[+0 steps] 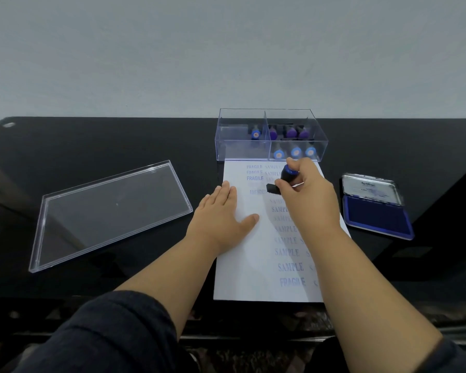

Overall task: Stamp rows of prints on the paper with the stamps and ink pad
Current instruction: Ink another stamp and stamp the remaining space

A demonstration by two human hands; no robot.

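right hand [304, 192] clenched on blue-handled stamp [283, 180], tilted, black base at paper [242, 265] beside an AMENDED print; contact unclear. left hand [223, 211] flat and released, palm down on paper's left edge. open ink pad [374, 214] right of paper on black worktop [92, 138]. clear box [269, 135] of stamps behind paper, lid [108, 211] lying left
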